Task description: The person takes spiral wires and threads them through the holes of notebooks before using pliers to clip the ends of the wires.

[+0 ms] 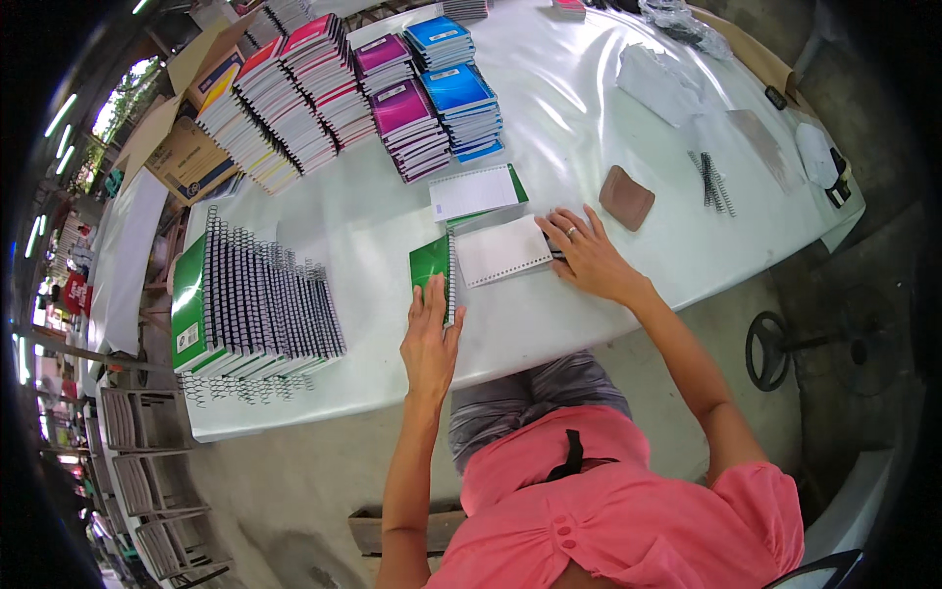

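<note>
An opened spiral notebook lies in front of me, its green cover (429, 263) folded to the left and its blank white page (503, 251) to the right of the wire coil. My left hand (429, 329) rests on the green cover beside the coil, with its fingers stretched out. Over the white page's right edge, my right hand (591, 257) lies with spread fingers. A small dark thing (557, 253) shows under that hand, too covered to name. Just beyond is a lined white sheet (473, 193) with a green edge under it.
Coil-bound green notebooks (260, 304) stand in a row at left. Stacks of red notebooks (314, 88), purple ones (402, 106) and blue ones (458, 88) fill the far left, near a cardboard box (191, 157). Right lie a brown pad (626, 197) and loose black coils (710, 182).
</note>
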Demonstrator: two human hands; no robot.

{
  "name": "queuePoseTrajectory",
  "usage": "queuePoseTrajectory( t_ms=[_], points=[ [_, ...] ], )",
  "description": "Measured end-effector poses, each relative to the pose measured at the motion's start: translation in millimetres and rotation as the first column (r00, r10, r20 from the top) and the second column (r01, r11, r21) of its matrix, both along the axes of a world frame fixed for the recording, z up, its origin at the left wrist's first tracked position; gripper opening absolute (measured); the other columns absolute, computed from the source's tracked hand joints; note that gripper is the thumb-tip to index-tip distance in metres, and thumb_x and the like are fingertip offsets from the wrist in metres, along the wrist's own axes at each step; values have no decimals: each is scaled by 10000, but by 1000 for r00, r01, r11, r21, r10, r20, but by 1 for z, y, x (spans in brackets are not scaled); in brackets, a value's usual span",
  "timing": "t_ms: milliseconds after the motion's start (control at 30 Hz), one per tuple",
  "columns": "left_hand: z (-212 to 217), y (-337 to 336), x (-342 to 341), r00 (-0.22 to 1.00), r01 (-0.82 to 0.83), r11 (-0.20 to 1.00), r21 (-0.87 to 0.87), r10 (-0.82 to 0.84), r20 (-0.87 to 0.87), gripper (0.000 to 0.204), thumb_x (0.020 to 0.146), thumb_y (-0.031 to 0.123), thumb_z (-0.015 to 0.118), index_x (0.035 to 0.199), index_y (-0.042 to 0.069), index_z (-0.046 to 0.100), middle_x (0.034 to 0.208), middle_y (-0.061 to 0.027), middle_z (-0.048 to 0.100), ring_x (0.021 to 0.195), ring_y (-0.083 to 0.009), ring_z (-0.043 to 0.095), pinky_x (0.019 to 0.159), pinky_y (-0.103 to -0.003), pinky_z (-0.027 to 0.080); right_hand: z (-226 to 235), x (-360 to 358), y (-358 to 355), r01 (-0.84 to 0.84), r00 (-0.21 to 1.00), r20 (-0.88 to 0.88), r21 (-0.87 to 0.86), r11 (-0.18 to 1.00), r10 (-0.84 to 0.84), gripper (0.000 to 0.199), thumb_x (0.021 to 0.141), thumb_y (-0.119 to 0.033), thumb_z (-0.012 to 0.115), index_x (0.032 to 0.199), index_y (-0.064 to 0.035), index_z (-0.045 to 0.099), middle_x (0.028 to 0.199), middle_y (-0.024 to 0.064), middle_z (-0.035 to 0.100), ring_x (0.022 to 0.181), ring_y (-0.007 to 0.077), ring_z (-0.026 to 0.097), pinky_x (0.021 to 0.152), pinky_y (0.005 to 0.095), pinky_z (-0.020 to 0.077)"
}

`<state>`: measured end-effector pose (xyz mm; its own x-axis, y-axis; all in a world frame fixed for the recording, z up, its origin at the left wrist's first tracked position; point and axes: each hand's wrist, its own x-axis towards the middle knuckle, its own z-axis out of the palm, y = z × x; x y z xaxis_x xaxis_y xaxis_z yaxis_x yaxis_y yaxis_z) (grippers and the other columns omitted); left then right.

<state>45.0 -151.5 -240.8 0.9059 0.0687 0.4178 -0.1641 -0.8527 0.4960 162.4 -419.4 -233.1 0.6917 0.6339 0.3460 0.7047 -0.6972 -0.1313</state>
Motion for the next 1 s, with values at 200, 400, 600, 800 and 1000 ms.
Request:
queuePoseTrajectory(
  t_ms=[200, 400, 600, 800, 1000],
  points=[
    [0, -5, 4, 993, -37, 998, 54, 43, -108, 571, 962, 275, 550, 1480, 166, 335, 1442, -132, 459, 1325, -378, 425, 930, -438, 505, 31, 10, 23, 88, 991, -79, -197, 976, -105, 432, 799, -111, 594, 1220, -50, 514, 939, 171, 638, 901, 305, 638, 821, 425, 496],
    [2, -7, 3, 990, -90, 996, 16, 92, -107, 557, 973, 274, 538, 1481, 171, 335, 1431, -134, 472, 1313, -395, 431, 943, -445, 491, 80, 10, -14, 179, 984, 72, -253, 951, -165, 349, 803, -257, 684, 1057, -30, 608, 896, 130, 611, 876, 297, 604, 760, 441, 435],
    [14, -7, 6, 980, -107, 990, -94, 89, -179, 555, 968, 283, 547, 1471, 155, 349, 1436, -97, 475, 1281, -377, 481, 873, -428, 533, 48, -66, 53, -80, 997, -3, 217, 973, 83, 434, 803, -448, 697, 1049, -98, 619, 933, 102, 589, 849, 237, 593, 707, 360, 448],
    [10, -2, 5, 991, -96, 994, -56, 90, -101, 580, 946, 216, 586, 1470, 154, 347, 1405, -104, 506, 1238, -359, 527, 834, -402, 548, 41, -73, 81, -80, 992, -73, 262, 962, 103, 409, 844, -390, 690, 1120, -103, 598, 919, 65, 558, 828, 245, 575, 740, 373, 456],
    [12, -2, 3, 991, -108, 991, -82, 101, -82, 611, 919, 182, 615, 1468, 154, 348, 1395, -114, 512, 1226, -369, 531, 826, -416, 547, 34, -69, 85, -170, 980, -56, 241, 955, 189, 385, 861, -401, 659, 1045, -69, 592, 912, 116, 595, 804, 257, 609, 670, 368, 473]
  ],
)
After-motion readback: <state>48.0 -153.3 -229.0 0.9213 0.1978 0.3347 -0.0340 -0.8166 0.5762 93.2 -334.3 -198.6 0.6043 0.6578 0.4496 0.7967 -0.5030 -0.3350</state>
